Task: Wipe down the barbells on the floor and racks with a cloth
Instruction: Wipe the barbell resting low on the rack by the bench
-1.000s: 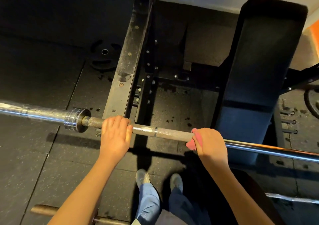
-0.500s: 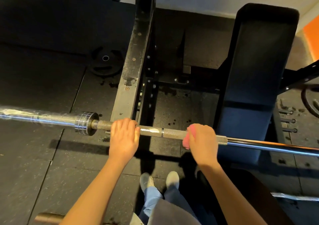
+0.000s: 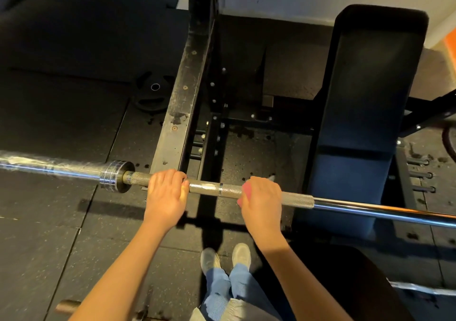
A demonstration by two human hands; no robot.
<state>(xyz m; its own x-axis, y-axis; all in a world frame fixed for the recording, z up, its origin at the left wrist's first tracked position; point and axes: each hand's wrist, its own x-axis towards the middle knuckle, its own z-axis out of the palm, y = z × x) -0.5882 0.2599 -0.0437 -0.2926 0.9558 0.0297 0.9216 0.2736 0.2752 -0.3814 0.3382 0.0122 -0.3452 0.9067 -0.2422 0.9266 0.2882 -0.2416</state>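
As a person stands over a barbell [image 3: 212,189] that runs left to right across the near part of the scene, the left hand [image 3: 165,195] curls over the knurled shaft just right of the bar's collar [image 3: 116,176], fingers wrapped round the steel. The right hand [image 3: 262,201] grips the shaft further right, its fingers closed round a pink cloth [image 3: 246,188] pressed against the knurling, with a fold of the cloth showing at the hand's left edge. Between the two hands lies a short bare stretch of shaft bearing a pale smear and a thin ring mark. The chrome sleeve [image 3: 49,166] runs off the left edge, while the smooth, shiny part of the shaft runs off to the right. Beyond the bar, a scuffed black rack beam [image 3: 181,103] slopes away to the far side, and a dark padded bench [image 3: 365,113] stands at right. A black weight plate [image 3: 151,91] lies flat on the rubber floor [image 3: 61,123] just left of the beam. Grey shoes [image 3: 225,259] and blue trouser legs show on the near side of the bar; the end of another bar [image 3: 67,306] lies on the floor at near left.
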